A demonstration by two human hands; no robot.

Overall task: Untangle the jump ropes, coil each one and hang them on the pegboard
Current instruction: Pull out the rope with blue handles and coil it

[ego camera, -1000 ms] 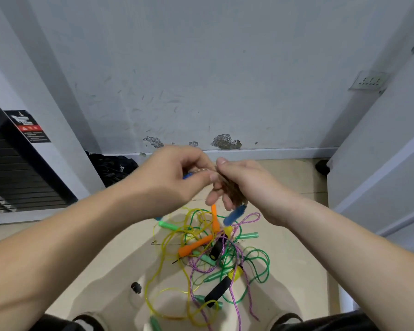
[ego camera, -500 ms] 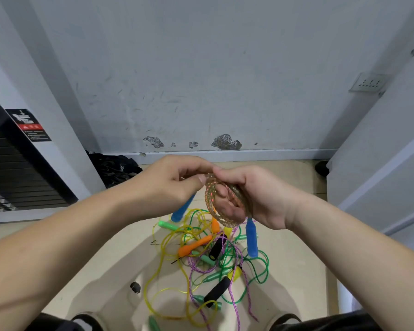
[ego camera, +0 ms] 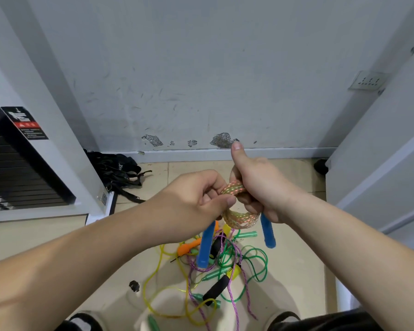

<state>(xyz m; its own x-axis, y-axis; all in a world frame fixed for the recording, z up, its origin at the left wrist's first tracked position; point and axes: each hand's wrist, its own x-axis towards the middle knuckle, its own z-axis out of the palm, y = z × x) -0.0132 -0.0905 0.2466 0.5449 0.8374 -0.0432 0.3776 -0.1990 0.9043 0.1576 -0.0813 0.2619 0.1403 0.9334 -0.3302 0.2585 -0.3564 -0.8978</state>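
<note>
Head view: right hand (ego camera: pixel 261 187) fist grips rope coil (ego camera: pixel 239 215), left hand (ego camera: pixel 196 201) fingers pinch wrap. Risk: pinch slips, coil springs loose w/ blue handles (ego camera: pixel 204 247) dangling, drops into floor pile (ego camera: pixel 222 266).

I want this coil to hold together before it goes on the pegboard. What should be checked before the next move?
1. Coiled rope gripped by right hand: ok.
2. Left hand pinching the wrap: ok.
3. Both blue handles hanging free of the floor pile: ok.
4. Wrap secured so it won't unwind: cannot tell.
5. Pegboard in view: not ok.
6. Remaining ropes untangled: not ok.
</note>
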